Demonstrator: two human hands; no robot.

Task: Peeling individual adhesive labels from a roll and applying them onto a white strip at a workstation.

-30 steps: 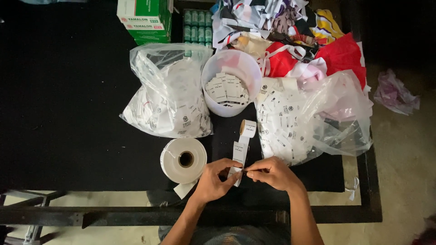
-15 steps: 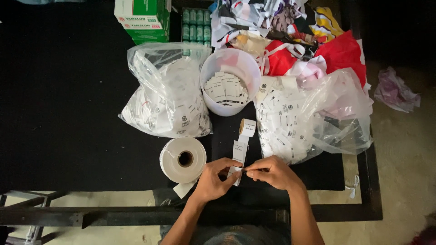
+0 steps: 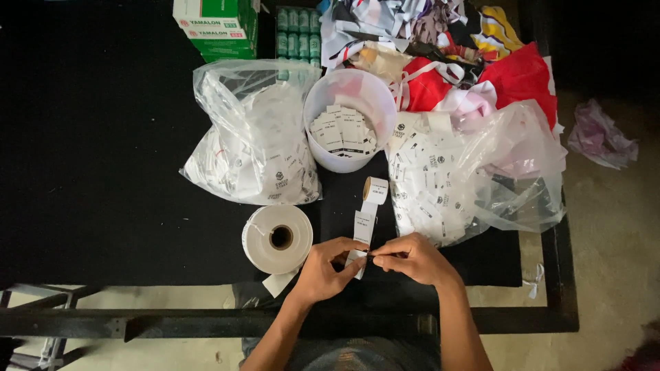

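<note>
Hands meet at the near edge of the black desk (image 3: 103,172): your left hand (image 3: 323,271) and right hand (image 3: 412,260) both pinch the lower end of the narrow white label strip (image 3: 364,227), which runs up to its small curl near the white plastic tub (image 3: 349,103). Keep the pinch close to the seam and the strip taut. The big white tape roll (image 3: 277,238) sits just left. Against the earlier frames, nothing has visibly shifted.
</note>
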